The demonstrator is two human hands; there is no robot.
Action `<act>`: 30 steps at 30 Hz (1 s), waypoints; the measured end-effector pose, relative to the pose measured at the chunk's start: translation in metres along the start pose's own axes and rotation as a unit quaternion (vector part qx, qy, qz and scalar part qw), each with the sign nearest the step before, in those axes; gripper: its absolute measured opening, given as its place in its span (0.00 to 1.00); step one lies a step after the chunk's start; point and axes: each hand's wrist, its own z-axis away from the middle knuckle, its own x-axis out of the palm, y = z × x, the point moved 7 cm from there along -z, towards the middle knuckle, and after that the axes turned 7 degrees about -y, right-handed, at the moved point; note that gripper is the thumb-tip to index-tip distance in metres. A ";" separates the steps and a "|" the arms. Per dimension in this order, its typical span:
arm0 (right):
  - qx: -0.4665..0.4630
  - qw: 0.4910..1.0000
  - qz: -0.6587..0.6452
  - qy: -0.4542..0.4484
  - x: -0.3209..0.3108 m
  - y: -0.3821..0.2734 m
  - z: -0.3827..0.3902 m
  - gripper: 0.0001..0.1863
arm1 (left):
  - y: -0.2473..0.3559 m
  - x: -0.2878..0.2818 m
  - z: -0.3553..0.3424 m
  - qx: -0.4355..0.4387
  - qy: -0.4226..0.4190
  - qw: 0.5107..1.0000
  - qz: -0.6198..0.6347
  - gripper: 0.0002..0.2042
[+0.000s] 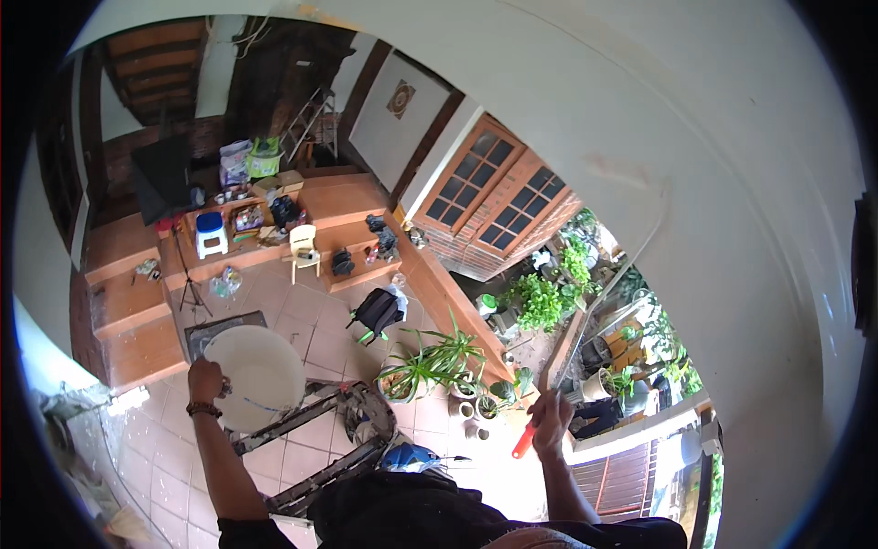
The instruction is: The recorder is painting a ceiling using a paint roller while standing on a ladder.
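Note:
My left hand (208, 384) is closed on the rim of a round white bucket (274, 366), held out at the left. A bluish streak marks the pale inside of the bucket. On the right, my right hand (551, 423) is wrapped round a red-handled brush (524, 441). The red handle end points down and left. Its pale head shows just past the fingers, small and partly hidden. The white wall (732, 229) with a cracked, patched strip rises ahead and to the right of this hand.
Below lies a paint-spattered ladder (315, 421) on the tiled floor. Potted plants (430, 366) stand near the brick-red ledge. Farther off are a black backpack (377, 311), a small yellow chair (305, 249), a blue-and-white stool (210, 233), a tripod (190, 291) and orange steps (128, 306).

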 end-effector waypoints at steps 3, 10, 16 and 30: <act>-0.034 0.998 0.047 -0.022 0.007 -0.009 -0.040 0.24 | 0.029 -0.015 0.017 0.002 0.009 0.998 -0.059 0.07; -0.028 0.988 -0.084 -0.128 0.078 -0.068 -0.084 0.21 | -0.018 0.002 0.001 -0.002 0.012 0.995 0.102 0.14; 0.083 0.964 -0.094 -0.235 0.123 -0.035 -0.080 0.18 | 0.002 -0.013 0.024 -0.085 0.026 0.971 0.223 0.15; 0.095 0.932 -0.070 -0.344 0.214 -0.036 -0.119 0.18 | 0.009 -0.016 0.029 -0.120 0.055 0.937 0.324 0.14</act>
